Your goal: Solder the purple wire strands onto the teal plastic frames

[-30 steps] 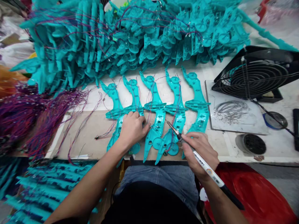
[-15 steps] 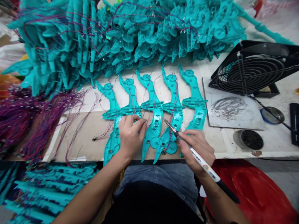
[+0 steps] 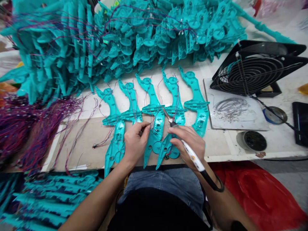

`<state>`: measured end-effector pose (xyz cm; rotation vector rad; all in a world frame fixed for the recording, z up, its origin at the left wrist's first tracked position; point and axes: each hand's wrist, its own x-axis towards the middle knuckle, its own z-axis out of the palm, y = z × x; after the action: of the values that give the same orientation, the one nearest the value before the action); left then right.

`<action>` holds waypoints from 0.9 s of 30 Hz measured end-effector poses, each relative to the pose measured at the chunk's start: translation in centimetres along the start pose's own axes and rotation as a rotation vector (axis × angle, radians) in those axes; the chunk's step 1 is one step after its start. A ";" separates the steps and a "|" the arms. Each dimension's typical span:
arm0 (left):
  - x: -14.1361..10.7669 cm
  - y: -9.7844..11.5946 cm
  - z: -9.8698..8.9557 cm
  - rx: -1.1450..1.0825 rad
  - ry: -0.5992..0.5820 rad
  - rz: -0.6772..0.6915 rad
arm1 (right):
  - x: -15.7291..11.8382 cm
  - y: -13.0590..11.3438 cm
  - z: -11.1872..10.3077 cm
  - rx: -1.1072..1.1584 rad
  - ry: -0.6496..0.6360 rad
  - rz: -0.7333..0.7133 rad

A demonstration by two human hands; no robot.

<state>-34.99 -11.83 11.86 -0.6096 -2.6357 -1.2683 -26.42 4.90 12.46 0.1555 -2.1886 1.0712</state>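
Observation:
Several curved teal plastic parts lie side by side on the table, thin red and dark wires running over them. My left hand (image 3: 136, 141) pinches a thin wire (image 3: 151, 124) beside the middle teal part (image 3: 158, 123). In my right hand (image 3: 189, 144) is a soldering iron (image 3: 192, 155) with a white and black handle. Its tip points up and left, close to the crosswise ridge of the middle part; whether it touches cannot be made out. The rightmost teal part (image 3: 198, 93) lies beyond my right hand.
A big heap of teal parts (image 3: 125, 38) fills the back. Bundled wires (image 3: 40, 128) lie at left. On the right are a black fan (image 3: 255, 72), a white board (image 3: 231, 112), a round tin (image 3: 275, 115) and a dark-filled cup (image 3: 253, 141). Red plastic (image 3: 255, 192) hangs below.
My right hand has moved left and up with the soldering iron, whose tip is now nearer the middle part's ridge. My left hand keeps its pinch. The whole view has shifted slightly.

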 end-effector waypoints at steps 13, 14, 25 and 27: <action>0.9 -0.3 0.0 -0.061 -0.120 0.199 | 5.8 3.0 5.5 0.158 -0.488 0.180; 1.1 -0.4 0.1 -0.075 -0.178 0.131 | 5.9 3.1 5.4 0.164 -0.462 0.203; 3.1 -1.0 1.5 -0.087 -0.409 -0.206 | 1.3 0.0 -0.7 0.012 0.007 0.106; 3.4 -1.0 1.5 -0.046 -0.424 -0.177 | 0.0 -0.3 -1.0 0.038 0.022 0.108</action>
<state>-38.42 -10.20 11.26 -0.7378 -3.0705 -1.3803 -25.81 5.43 13.07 0.0419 -2.1788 1.1689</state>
